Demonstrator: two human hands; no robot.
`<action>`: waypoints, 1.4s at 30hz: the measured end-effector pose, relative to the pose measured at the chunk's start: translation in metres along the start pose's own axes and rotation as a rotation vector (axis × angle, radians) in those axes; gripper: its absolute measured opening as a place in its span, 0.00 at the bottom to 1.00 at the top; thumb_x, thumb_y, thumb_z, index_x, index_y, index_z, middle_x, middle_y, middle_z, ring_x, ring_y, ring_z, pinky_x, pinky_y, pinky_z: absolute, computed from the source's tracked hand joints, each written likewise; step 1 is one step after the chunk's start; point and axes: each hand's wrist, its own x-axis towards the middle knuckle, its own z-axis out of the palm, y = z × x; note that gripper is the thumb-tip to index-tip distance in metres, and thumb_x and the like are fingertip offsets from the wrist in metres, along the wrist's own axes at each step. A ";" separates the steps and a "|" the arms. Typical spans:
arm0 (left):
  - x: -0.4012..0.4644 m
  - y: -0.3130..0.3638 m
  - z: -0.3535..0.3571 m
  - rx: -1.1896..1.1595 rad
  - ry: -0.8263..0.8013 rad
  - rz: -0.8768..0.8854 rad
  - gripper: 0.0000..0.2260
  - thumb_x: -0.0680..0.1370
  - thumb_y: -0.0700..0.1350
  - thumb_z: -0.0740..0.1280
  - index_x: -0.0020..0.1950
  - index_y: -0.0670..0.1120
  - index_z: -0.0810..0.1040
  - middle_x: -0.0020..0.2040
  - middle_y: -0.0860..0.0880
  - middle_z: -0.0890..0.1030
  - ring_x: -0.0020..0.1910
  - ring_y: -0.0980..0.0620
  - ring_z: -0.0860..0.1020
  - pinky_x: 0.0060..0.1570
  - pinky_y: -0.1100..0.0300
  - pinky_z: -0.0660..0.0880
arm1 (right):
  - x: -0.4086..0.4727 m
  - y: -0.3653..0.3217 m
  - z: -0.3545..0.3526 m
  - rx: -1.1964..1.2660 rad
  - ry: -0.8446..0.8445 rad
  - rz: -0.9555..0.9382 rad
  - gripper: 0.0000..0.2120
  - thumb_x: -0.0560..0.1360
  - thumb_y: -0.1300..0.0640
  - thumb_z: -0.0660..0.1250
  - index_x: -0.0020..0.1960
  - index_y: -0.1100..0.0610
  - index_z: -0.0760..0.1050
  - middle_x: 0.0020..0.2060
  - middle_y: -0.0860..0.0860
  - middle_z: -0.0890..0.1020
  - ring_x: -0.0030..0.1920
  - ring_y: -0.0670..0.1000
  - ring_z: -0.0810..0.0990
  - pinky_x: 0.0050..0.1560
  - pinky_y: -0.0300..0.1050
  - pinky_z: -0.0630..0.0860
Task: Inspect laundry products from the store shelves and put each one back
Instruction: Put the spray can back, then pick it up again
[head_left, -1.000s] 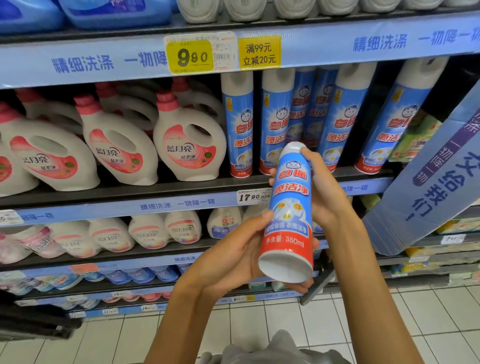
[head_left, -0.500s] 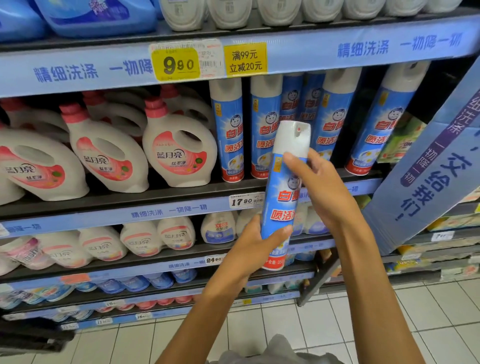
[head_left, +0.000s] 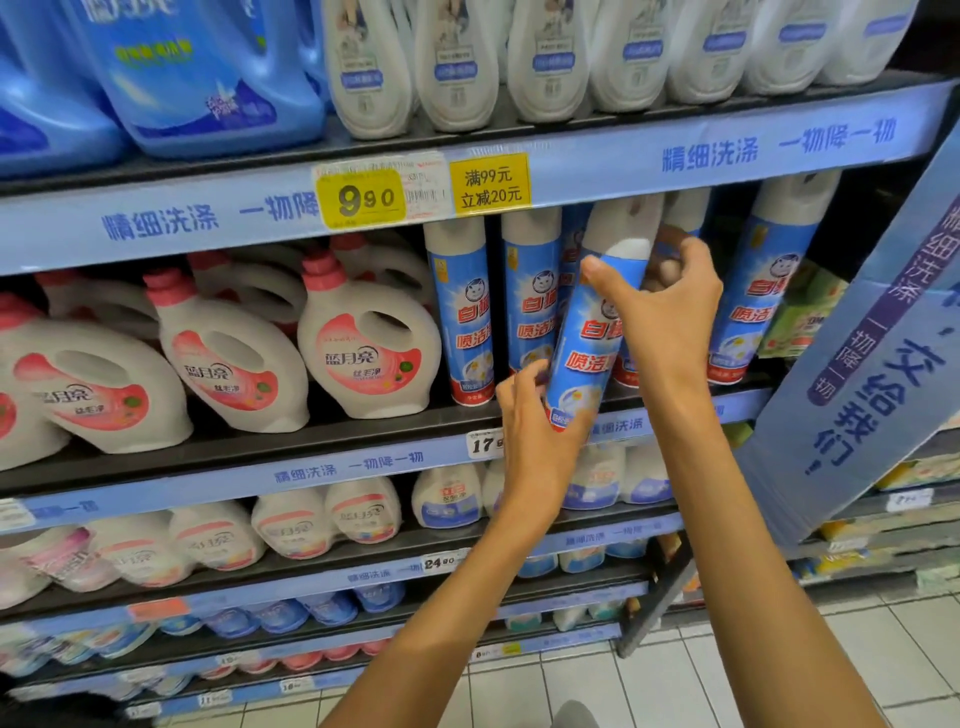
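At shelf edge (head_left: 363, 457) | spray can (head_left: 587, 343) tilted | left hand (head_left: 535, 415) fingers grip base | right hand (head_left: 660, 306) fingers curl round top

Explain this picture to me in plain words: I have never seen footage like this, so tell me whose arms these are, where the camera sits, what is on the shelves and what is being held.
There is no machine here. The two bare arms belong to a person wearing a camera on the head, so you look forward and down at the hands as that person does. This is the only view.

The person faces store shelves of laundry products. On the middle shelf stand white jugs with pink caps and, beside them, a row of tall blue spray cans. Blue bottles sit on the shelf above, and a yellow price tag reads 9.90.

One blue spray can is held tilted in front of that row. The left hand grips its lower end; the right hand holds it near the white cap. It looks about to go back among the others.
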 end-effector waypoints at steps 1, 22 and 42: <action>0.000 -0.002 0.003 0.027 0.009 0.016 0.27 0.73 0.39 0.73 0.69 0.45 0.66 0.66 0.46 0.66 0.62 0.50 0.73 0.60 0.55 0.75 | 0.002 -0.002 0.001 -0.019 0.009 -0.012 0.27 0.66 0.55 0.78 0.59 0.62 0.72 0.51 0.56 0.82 0.50 0.50 0.82 0.49 0.46 0.81; 0.013 -0.020 0.042 0.358 0.245 0.072 0.25 0.75 0.47 0.70 0.70 0.46 0.65 0.63 0.48 0.69 0.56 0.49 0.76 0.44 0.51 0.79 | 0.003 0.015 -0.001 -0.367 -0.166 -0.316 0.28 0.71 0.55 0.74 0.64 0.66 0.66 0.59 0.60 0.75 0.61 0.55 0.75 0.61 0.47 0.73; 0.015 -0.018 0.038 0.242 0.038 0.060 0.24 0.79 0.36 0.63 0.74 0.40 0.62 0.68 0.46 0.67 0.63 0.50 0.71 0.59 0.57 0.73 | 0.005 0.041 0.013 -0.822 -0.008 -0.449 0.05 0.71 0.69 0.67 0.45 0.67 0.72 0.40 0.65 0.75 0.41 0.63 0.75 0.37 0.53 0.73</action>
